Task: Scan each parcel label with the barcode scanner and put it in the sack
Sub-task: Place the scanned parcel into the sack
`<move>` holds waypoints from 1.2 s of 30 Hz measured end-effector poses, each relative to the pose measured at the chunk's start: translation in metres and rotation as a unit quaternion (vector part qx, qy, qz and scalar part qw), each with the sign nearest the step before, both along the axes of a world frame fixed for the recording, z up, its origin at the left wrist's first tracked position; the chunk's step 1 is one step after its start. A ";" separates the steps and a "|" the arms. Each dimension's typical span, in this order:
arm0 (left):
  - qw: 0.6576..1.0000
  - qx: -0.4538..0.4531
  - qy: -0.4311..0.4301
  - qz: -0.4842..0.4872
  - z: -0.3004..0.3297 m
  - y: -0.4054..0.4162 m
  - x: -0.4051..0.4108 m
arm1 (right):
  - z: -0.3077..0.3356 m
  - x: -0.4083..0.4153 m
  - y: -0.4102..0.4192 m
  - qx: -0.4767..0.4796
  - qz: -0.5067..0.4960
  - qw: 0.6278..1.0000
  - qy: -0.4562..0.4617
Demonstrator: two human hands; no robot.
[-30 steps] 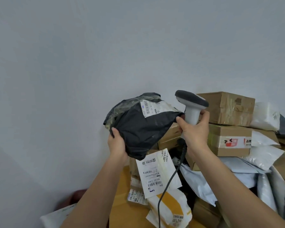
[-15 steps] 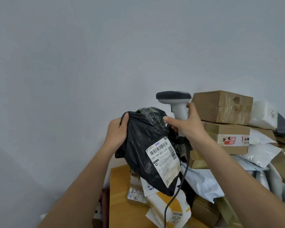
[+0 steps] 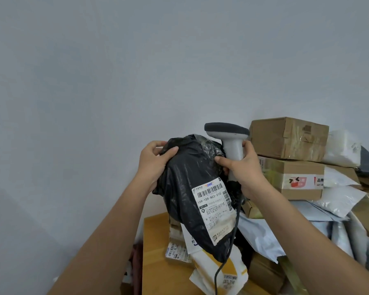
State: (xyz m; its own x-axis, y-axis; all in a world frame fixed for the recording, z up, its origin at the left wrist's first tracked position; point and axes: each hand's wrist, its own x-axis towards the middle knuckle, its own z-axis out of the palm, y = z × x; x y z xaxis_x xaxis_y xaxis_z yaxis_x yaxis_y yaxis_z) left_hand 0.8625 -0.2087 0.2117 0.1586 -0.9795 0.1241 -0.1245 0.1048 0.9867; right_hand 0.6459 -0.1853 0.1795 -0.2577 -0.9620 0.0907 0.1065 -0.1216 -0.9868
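**Black poly parcel held up, label facing the camera**

Above the heap of parcels, the black parcel [image 3: 192, 188] hangs in the air between both hands. The left hand [image 3: 152, 165] grasps its crumpled upper edge, thumb on the front and fingers wrapped behind. The right hand [image 3: 243, 169] is clenched around the handle of the barcode scanner [image 3: 230, 141], with its index finger touching the bag's right shoulder. The scanner head points left, past the top of the bag, not at the label [image 3: 214, 209], which faces the camera on the lower front.

The bag looks soft, thin and slack, probably light, with glossy film that may slip. It sags below the grip, so holding it by the gathered top seems sound; pulling the film taut around the label would likely help a clean read.

Below lies a yellow-brown table [image 3: 156, 262], crowded with a yellow-and-white mailer [image 3: 226, 271], white poly bags [image 3: 337, 201] and 2 stacked cardboard boxes [image 3: 290, 158]. A plain pale wall [image 3: 136, 71] fills the background. No sack is in view.
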 end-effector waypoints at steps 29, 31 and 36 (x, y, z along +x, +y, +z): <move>0.992 -0.061 -0.007 -0.108 -0.028 0.039 -0.028 | 0.022 -0.017 -0.006 0.045 -0.121 0.969 -0.212; 0.990 -0.035 0.004 -0.139 -0.030 0.039 -0.025 | 0.025 -0.016 -0.007 0.049 -0.119 0.971 -0.203; 0.992 0.006 0.019 -0.127 -0.039 0.031 -0.009 | 0.031 -0.016 -0.006 0.080 -0.095 0.983 -0.136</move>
